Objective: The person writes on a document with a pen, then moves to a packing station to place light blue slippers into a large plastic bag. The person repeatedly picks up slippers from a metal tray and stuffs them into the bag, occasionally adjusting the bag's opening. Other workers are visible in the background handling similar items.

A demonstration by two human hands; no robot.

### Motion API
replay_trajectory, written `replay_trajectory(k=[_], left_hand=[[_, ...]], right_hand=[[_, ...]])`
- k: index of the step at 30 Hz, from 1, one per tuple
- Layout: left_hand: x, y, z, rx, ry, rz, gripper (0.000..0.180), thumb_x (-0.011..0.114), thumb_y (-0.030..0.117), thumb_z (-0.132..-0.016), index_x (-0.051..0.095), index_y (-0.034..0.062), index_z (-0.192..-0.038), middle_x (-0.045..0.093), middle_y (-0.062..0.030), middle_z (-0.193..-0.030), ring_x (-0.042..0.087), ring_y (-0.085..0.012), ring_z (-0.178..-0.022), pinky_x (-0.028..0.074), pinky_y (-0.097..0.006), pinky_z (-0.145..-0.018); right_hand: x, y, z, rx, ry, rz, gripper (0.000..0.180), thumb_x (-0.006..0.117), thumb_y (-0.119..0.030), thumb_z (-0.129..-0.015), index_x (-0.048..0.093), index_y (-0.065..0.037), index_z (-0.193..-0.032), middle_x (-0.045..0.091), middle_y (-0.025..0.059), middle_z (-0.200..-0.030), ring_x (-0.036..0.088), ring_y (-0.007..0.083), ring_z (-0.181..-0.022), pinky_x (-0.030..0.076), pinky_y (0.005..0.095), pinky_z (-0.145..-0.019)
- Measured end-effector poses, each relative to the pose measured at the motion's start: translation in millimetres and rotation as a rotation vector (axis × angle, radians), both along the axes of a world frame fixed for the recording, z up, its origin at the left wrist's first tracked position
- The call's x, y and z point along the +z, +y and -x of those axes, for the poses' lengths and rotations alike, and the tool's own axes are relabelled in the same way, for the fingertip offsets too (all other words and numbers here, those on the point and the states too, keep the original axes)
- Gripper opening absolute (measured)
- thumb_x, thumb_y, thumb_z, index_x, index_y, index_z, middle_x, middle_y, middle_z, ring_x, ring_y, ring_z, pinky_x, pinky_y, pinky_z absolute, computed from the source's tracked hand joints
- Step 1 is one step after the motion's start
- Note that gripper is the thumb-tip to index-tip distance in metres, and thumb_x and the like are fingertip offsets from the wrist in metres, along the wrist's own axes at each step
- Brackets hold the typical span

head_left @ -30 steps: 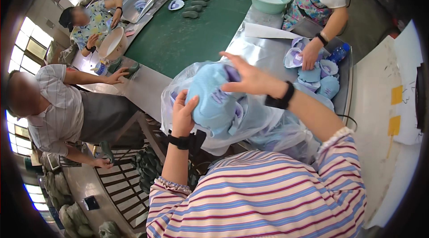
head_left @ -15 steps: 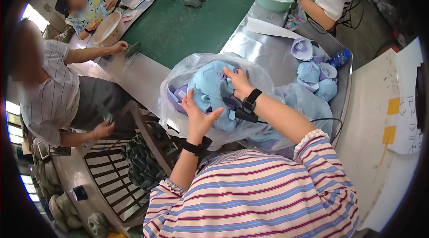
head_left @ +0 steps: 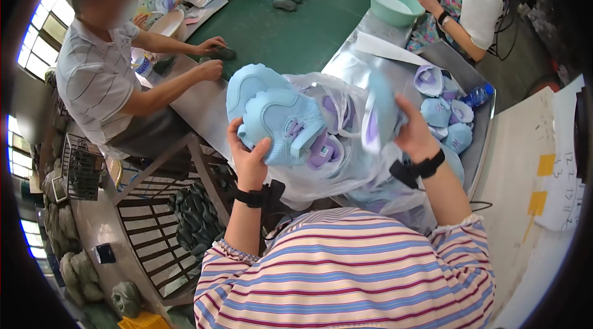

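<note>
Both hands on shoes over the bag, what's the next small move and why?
Probably lift the left hand a bit more: its light blue shoe looks mostly out of the clear plastic bag, while the right hand grips another shoe at the bag's mouth.

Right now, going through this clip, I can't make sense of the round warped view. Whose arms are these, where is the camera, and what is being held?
The camera sits on a person's head and looks down, so the striped sleeves at the bottom are the wearer's own; the fisheye lens bends straight edges. The left hand grips a light blue shoe upper with purple trim, fingers curled under it. The right hand holds another blue and purple piece over a clear plastic bag of similar pieces. More uppers lie in a metal tray. Beyond runs a green conveyor belt with a green basin beside it. Other people work on both sides of it.
</note>
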State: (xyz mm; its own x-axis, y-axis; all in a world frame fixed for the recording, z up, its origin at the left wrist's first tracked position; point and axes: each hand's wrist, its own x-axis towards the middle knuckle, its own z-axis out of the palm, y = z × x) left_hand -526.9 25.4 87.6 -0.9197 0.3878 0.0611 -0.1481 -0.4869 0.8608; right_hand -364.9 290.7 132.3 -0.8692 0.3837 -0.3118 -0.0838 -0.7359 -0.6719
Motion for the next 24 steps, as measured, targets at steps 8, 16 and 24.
replay_trajectory(k=[8, 16, 24], left_hand=[[4.4, 38.8, -34.9, -0.107, 0.271, 0.055, 0.073, 0.078, 0.008, -0.057, 0.035, 0.0123, -0.116, 0.041, -0.0026, -0.108, 0.043, -0.0165, -0.1, 0.036, -0.028, -0.087], [-5.9, 22.1, -25.6, -0.127, 0.129, -0.147, 0.034, 0.059, 0.01, -0.078, 0.04, 0.01, -0.106, 0.044, 0.0012, -0.093, 0.045, -0.0105, -0.087, 0.036, -0.026, -0.083], [-0.3, 10.2, -30.1, -0.264, 0.56, 0.152, 0.02, 0.063, 0.009, -0.065, 0.061, 0.0014, -0.083, 0.053, -0.0082, -0.096, 0.047, -0.0231, -0.101, 0.018, -0.035, -0.102]], right_hand=[[-14.0, -40.4, 1.6, 0.316, 0.118, -0.255, 0.082, 0.074, -0.009, -0.065, 0.028, -0.003, -0.133, 0.047, 0.0068, -0.12, 0.047, 0.016, -0.107, 0.038, 0.0289, -0.092], [-35.5, -41.8, -30.8, 0.009, 0.164, -0.438, 0.074, 0.075, -0.007, -0.058, 0.039, -0.005, -0.123, 0.053, 0.0039, -0.105, 0.05, 0.0142, -0.098, 0.039, 0.0281, -0.087], [15.7, -45.1, -16.7, 0.126, 0.017, -1.01, 0.076, 0.075, -0.019, -0.058, 0.039, -0.003, -0.123, 0.054, 0.0112, -0.108, 0.051, 0.0253, -0.105, 0.039, 0.0324, -0.09]])
